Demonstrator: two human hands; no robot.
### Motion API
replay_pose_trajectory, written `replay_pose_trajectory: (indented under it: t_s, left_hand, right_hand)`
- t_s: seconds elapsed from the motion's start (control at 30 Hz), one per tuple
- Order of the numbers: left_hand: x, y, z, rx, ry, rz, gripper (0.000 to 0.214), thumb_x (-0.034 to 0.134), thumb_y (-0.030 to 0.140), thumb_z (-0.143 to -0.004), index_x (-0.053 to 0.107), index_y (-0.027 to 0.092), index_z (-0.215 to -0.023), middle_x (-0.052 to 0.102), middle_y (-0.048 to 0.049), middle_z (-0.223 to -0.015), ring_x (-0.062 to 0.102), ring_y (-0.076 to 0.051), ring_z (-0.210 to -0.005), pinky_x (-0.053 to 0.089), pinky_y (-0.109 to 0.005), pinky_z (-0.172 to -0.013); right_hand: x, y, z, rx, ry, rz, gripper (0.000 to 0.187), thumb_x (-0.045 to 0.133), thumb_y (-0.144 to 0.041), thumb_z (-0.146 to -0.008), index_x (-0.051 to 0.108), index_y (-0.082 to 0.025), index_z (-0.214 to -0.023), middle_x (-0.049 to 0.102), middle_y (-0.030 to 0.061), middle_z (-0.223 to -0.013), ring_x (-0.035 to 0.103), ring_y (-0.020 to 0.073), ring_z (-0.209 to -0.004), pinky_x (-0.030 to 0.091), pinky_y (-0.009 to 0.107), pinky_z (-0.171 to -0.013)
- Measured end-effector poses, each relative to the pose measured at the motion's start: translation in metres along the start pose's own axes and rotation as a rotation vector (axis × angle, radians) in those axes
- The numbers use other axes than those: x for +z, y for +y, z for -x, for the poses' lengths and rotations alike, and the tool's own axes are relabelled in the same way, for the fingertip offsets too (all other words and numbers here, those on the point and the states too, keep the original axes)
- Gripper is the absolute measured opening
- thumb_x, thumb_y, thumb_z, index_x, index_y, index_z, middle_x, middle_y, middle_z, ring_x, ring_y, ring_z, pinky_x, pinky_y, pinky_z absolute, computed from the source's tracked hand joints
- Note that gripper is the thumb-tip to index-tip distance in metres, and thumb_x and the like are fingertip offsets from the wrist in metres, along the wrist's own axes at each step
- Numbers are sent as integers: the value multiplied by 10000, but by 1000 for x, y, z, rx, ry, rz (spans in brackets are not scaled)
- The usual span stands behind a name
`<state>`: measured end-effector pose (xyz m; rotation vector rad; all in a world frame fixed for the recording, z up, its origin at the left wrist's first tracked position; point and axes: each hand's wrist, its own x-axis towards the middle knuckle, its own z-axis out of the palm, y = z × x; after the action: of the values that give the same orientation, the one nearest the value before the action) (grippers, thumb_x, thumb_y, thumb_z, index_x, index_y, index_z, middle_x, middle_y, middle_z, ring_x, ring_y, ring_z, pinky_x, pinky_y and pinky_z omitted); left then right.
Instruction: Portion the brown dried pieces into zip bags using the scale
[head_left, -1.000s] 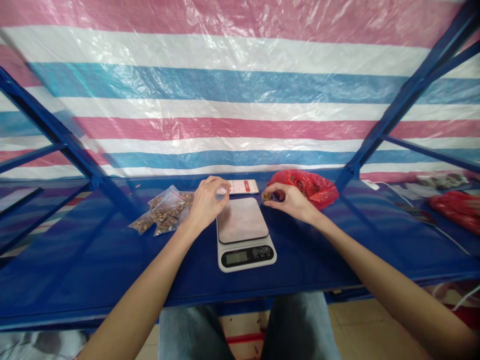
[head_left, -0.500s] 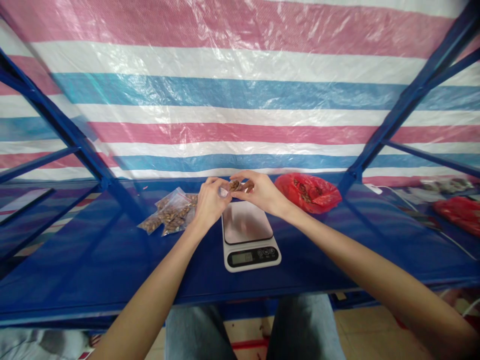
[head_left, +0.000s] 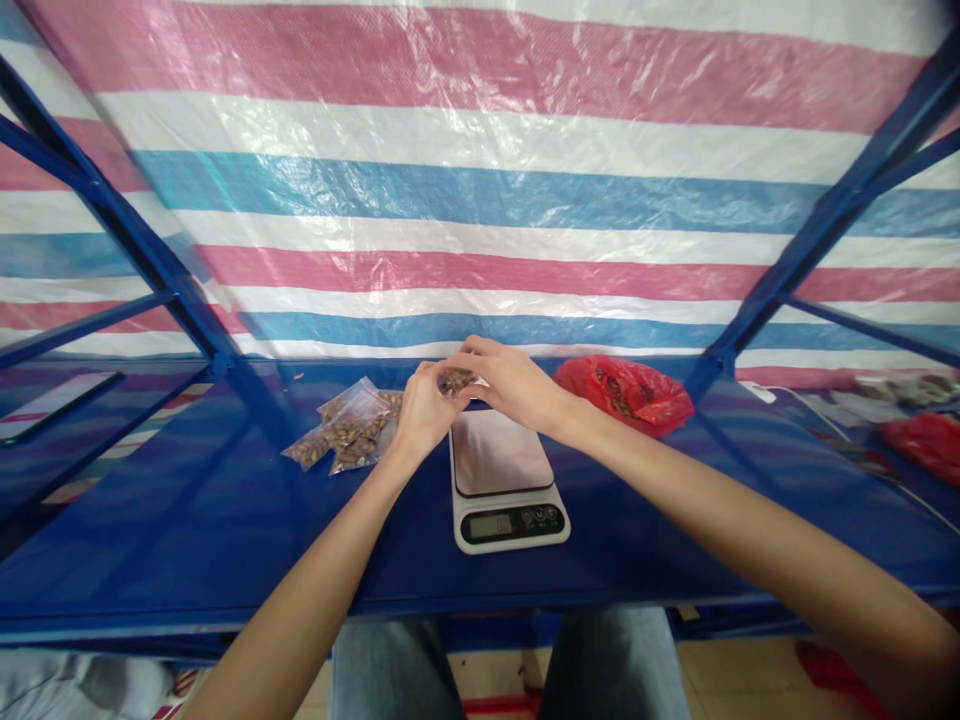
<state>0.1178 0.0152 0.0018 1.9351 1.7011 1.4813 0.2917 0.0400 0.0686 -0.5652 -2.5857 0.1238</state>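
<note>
Behind the kitchen scale, my left hand [head_left: 424, 412] is closed around a small clear plastic bag [head_left: 454, 382] with brown nut-like pieces in it. My right hand [head_left: 519, 382] curls over the same bag from the right, its fingers closed at the top and side. The fingers hide most of the bag. Just in front of both hands is the white scale [head_left: 511, 532], its flat plate [head_left: 501, 455] bare and its display lit too faintly to read surely. Left of my left hand lie several zip bags [head_left: 358, 432] of similar brown pieces. A red plastic bag [head_left: 626, 395], open, holds more brown pieces beyond my right wrist.
Everything rests on a blue shelf [head_left: 247, 540] with blue metal uprights [head_left: 810, 250] on both sides. A striped plastic sheet [head_left: 480, 190] hangs behind. A phone-like flat object [head_left: 56, 405] lies far left, and another red bag [head_left: 926, 445] far right.
My right hand has moved left and closed in over the small bag, touching my left hand. The view has shifted slightly, while the scale and bags stay in place.
</note>
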Motion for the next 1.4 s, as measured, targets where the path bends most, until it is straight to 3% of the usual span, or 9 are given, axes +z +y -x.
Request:
replay_pose_trajectory:
  t_s: [0.17, 0.4, 0.57, 0.73, 0.83, 0.97, 1.07, 1.2, 1.4]
  left_hand:
    - [-1, 0, -2, -53, -20, 167, 174, 740, 211, -690, 765, 132, -842, 722, -31, -750, 619, -173, -682, 503, -288, -666]
    - [-2, 5, -3, -121, -10, 407, 195, 832, 272, -629, 694, 155, -703, 711, -18, -712, 629, -180, -717, 504, -281, -673]
    - [-6, 9, -3, -175, -103, 619, 274, 875, 309, -679, 707, 178, -852, 752, -39, -871, 691, -176, -812, 547, -289, -753]
    - [-15, 16, 0, -263, -210, 979, 327, 879, 309, -715, 656, 202, -929, 729, -35, -919, 735, -246, -1032, 615, -357, -848]
    - [-18, 18, 2, -303, -216, 1075, 358, 854, 299, -746, 649, 210, -1026, 743, -44, -962, 746, -269, -1073, 622, -436, -950]
    - [-19, 19, 3, -324, -249, 1111, 447, 841, 309, -770, 625, 235, -1155, 767, -41, -1022, 747, -275, -1132, 609, -475, -1019]
    - [-19, 21, 4, -326, -265, 1083, 420, 834, 352, -799, 599, 233, -1126, 787, -74, -1126, 729, -295, -1201, 608, -484, -1016]
    - [-14, 29, 4, -377, -332, 1070, 380, 854, 399, -809, 558, 223, -970, 802, -111, -1149, 761, -317, -1133, 645, -426, -861]
    - [7, 51, -4, -389, -361, 962, 462, 910, 515, -716, 591, 196, -816, 764, -44, -736, 748, -228, -640, 573, -300, -551]
  right_hand:
    - [-5, 2, -8, -170, -40, 239, 302, 541, -47, -974, 705, -197, -1179, 611, 107, -1134, 538, 253, -998, 424, 378, -857]
    - [-14, -3, -12, -277, -29, 346, 369, 451, -43, -995, 673, -200, -1244, 598, 116, -1158, 510, 258, -989, 396, 384, -855]
    - [-22, 10, 20, -26, 216, 168, 344, 461, -287, -1088, 621, -231, -1387, 605, 119, -1127, 575, 268, -1000, 458, 404, -896]
    - [-6, 52, 83, 371, 357, -154, 244, 612, -469, -1019, 654, -229, -1023, 686, 46, -914, 631, 220, -811, 494, 344, -757]
    - [12, 73, 116, 474, 251, -253, 341, 702, -509, -941, 606, -227, -776, 681, 20, -770, 614, 200, -708, 480, 333, -693]
    - [22, 81, 134, 447, 97, -306, 369, 766, -516, -881, 622, -221, -714, 732, 49, -833, 668, 231, -791, 513, 366, -769]
    - [16, 75, 131, 377, 95, -291, 339, 814, -511, -841, 665, -226, -733, 752, 88, -968, 682, 278, -941, 529, 422, -873]
    - [4, 51, 109, 368, 281, -363, 282, 731, -511, -918, 712, -231, -887, 735, 89, -1038, 674, 271, -969, 534, 426, -902]
    - [8, 5, 57, 406, 427, -740, 372, 667, -595, -941, 676, -230, -872, 689, 28, -854, 636, 201, -818, 504, 331, -750]
